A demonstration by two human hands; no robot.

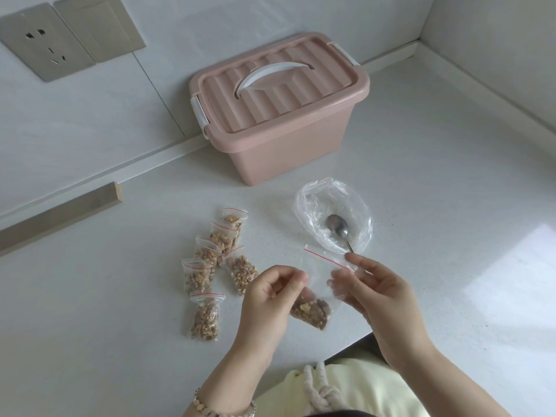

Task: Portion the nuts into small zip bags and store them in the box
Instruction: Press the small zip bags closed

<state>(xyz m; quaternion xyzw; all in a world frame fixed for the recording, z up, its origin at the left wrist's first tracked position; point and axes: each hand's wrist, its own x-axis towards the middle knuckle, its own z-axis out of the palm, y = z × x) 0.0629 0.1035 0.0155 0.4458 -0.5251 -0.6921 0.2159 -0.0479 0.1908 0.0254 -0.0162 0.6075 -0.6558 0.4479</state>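
Between my two hands hangs a small clear zip bag [319, 284] with a red seal line and walnut pieces [311, 311] in its bottom. My left hand [267, 299] pinches its left edge. My right hand [373, 293] pinches the right end of its top. Several filled small zip bags [210, 266] lie in a loose row on the white counter to the left. The pink storage box [279, 109] stands behind, lid closed, white handle on top.
A crumpled clear plastic bag [334, 215] lies right of centre with a metal spoon [338, 228] resting in it. A wooden strip [60, 215] lies at the left by the wall. The counter's front edge [346, 347] runs just below my hands.
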